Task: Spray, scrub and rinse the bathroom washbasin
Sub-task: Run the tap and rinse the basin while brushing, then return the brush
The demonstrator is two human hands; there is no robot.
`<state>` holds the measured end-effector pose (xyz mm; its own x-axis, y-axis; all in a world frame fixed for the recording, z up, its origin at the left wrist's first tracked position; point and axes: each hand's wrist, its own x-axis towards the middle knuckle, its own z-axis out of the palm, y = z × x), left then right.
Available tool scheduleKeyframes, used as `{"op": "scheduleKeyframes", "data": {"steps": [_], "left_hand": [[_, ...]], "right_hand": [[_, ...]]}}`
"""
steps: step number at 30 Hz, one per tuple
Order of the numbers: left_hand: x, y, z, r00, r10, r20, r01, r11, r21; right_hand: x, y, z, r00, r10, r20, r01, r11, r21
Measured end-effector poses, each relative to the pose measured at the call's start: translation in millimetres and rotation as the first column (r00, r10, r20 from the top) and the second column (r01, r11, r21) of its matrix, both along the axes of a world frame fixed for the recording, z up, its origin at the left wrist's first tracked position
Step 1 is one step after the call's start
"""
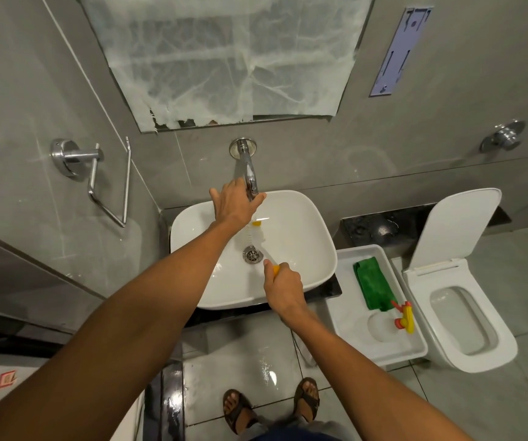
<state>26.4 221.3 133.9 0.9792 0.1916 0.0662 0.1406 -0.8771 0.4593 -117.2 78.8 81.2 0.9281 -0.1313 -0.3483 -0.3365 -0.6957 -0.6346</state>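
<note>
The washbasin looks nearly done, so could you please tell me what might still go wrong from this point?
1. The left hand is on the tap over the washbasin, with a stream below; opening it hard could splash water over the rim.
2. The floor tiles near the sandalled feet already shine wet, so slipping seems possible.
3. The right hand holds the yellow-handled brush by its end; a wet grip might let it slip.

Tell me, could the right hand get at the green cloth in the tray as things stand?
Probably not at once: the right hand is closed around a yellow brush handle over the basin. The green cloth lies uncovered in the tray beside it.
</note>
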Motion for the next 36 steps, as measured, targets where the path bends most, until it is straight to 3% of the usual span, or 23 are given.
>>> {"op": "scheduleKeyframes", "data": {"steps": [6, 10, 14, 17, 19, 26, 31, 36], "left_hand": [[-6, 14, -5, 0.995, -0.023, -0.101, 0.02, 0.999, -0.033], [-34, 28, -24, 0.984, 0.048, -0.169, -0.061, 0.996, -0.069], [-52, 36, -40, 0.966, 0.109, -0.235, -0.122, 0.992, -0.043], [-60, 34, -48, 0.973, 0.078, -0.215, -0.071, 0.997, 0.04], [-64, 29, -53, 0.973, 0.051, -0.225, -0.037, 0.997, 0.069], [-64, -13, -66, 0.969, -0.052, -0.241, 0.041, 0.998, -0.05], [-57, -73, -77, 0.976, -0.147, -0.16, 0.128, 0.984, -0.122], [-52, -137, -102, 0.963, -0.243, -0.117, 0.222, 0.96, -0.169]], "right_hand": [[-3, -9, -1, 1.0, 0.018, -0.001, -0.018, 0.995, 0.099], [-8, -17, -5, 0.998, 0.061, 0.0, -0.061, 0.992, 0.115], [-9, -29, -11, 0.998, 0.061, 0.03, -0.065, 0.986, 0.151], [-8, -41, -14, 0.997, 0.051, 0.051, -0.059, 0.985, 0.165], [-8, -52, -17, 0.998, 0.015, 0.069, -0.03, 0.975, 0.221], [2, -125, -31, 0.97, -0.239, 0.042, 0.196, 0.874, 0.444], [5, -204, -56, 0.931, -0.364, 0.035, 0.317, 0.852, 0.417], [-5, -263, -95, 0.915, -0.403, -0.012, 0.392, 0.881, 0.266]]}}
